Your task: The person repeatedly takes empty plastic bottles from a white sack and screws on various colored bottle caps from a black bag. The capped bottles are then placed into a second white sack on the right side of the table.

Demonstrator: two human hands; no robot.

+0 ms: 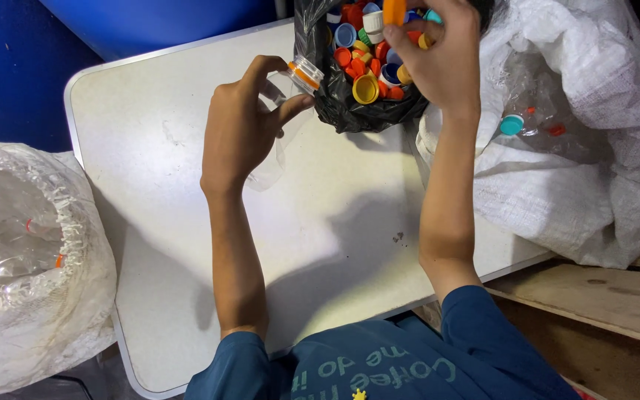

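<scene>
My left hand (242,126) grips a clear plastic bottle (279,141) lying over the white table (172,244), its open neck with an orange ring (304,74) pointing toward a black bag. My right hand (438,59) is raised over that black bag (368,111) and pinches an orange cap (394,10) between its fingertips. The bag is full of loose bottle caps (368,63) in red, blue, yellow, orange and white.
A white woven sack (594,148) at the right holds clear bottles, one with a teal cap (512,124). Another white sack (31,259) of clear bottles stands at the left. Wooden boards (609,296) lie at the lower right. A blue barrel (150,22) is behind the table.
</scene>
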